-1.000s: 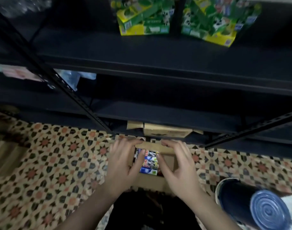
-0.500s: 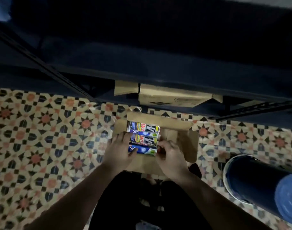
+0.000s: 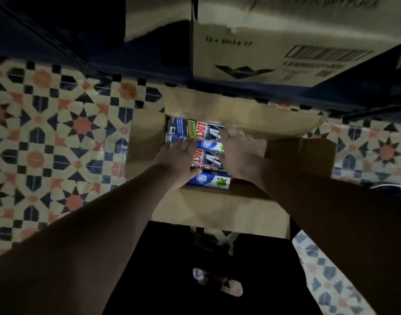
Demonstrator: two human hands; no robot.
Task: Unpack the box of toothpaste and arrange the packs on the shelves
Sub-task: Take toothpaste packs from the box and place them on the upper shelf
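An open cardboard box sits on the patterned floor with its flaps spread. Inside lie several toothpaste packs, blue and red-black, stacked side by side. My left hand lies flat on the left part of the packs, thumb under the edge of a red-black pack. My right hand presses on their right ends, fingers curled down into the box beside them. Whether either hand has a firm hold on a pack is not clear.
A second, larger cardboard box with a barcode sits on the dark bottom shelf just behind the open box. Patterned tile floor spreads left and right. My dark-clothed legs are below the box.
The view has dropped much closer to the box. Both hands have gone from the box edges onto the packs, the right hand reaching deeper at their right ends.
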